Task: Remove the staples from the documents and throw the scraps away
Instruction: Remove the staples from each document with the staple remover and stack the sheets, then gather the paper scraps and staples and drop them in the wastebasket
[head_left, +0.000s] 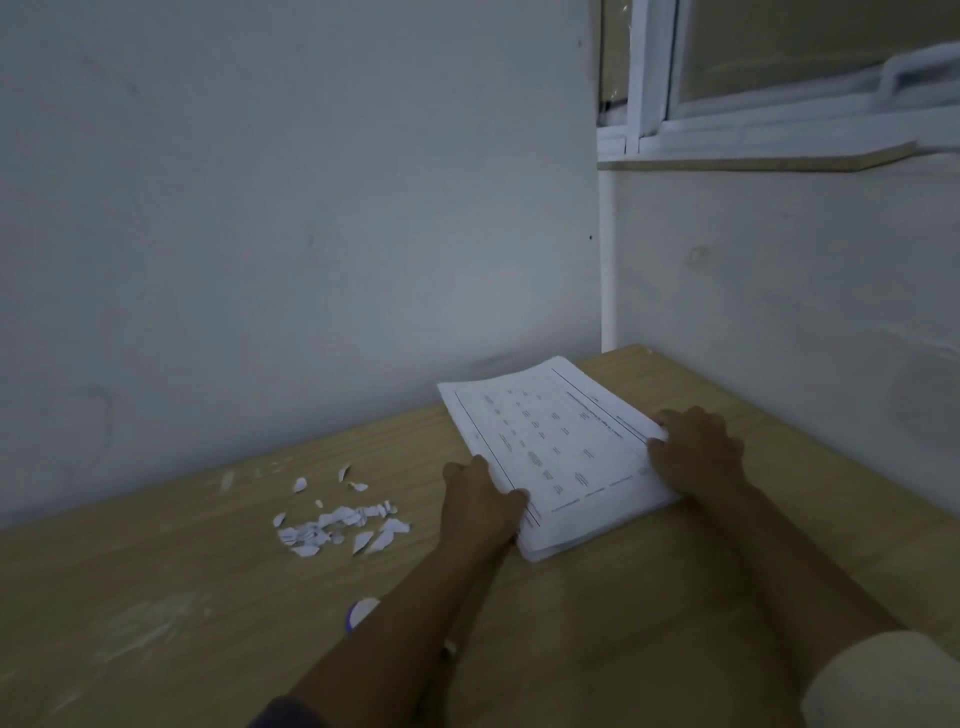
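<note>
Head view: two hands hold a stack of documents (561, 447) near the worktop's (156, 597) far right corner.
Left hand (483, 499) and right hand (696, 447) each keep a curled grip on a side edge; scraps (337, 525) lie left, likely next to bin.

documents (556, 452) on table (182, 597) — scraps (340, 525) to their left
</note>
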